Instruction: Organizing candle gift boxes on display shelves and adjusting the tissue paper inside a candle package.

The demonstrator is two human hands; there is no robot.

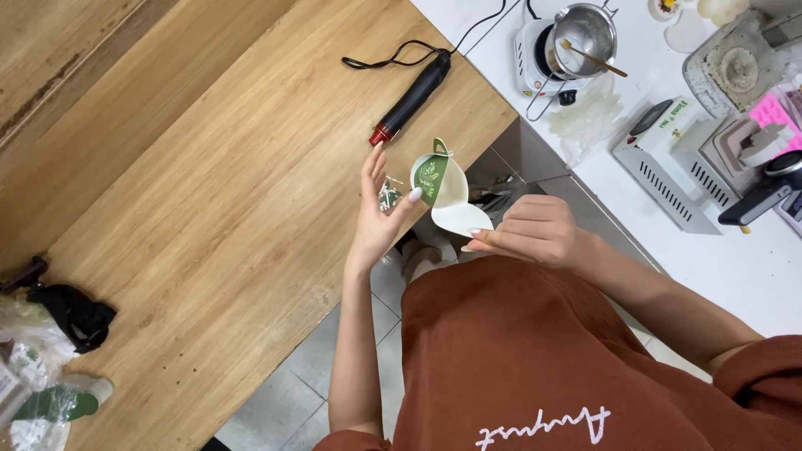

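A green and cream cardboard box piece (443, 194), partly folded with a curved flap, hangs in the air between my hands. My left hand (380, 213) pinches its upper green side with thumb and fingers, near the wooden table's edge. My right hand (535, 231) grips the cream lower flap from the right. A small patterned piece (389, 197) sits behind my left fingers; whether it lies on the table or is held I cannot tell.
A black and red heat gun (409, 98) with its cord lies on the wooden table (209, 184). On the white counter (735, 259) stand a metal pot with a spoon (585, 33) on a small hotplate, a white appliance (668, 159) and moulds. Bags (42, 367) sit at the left.
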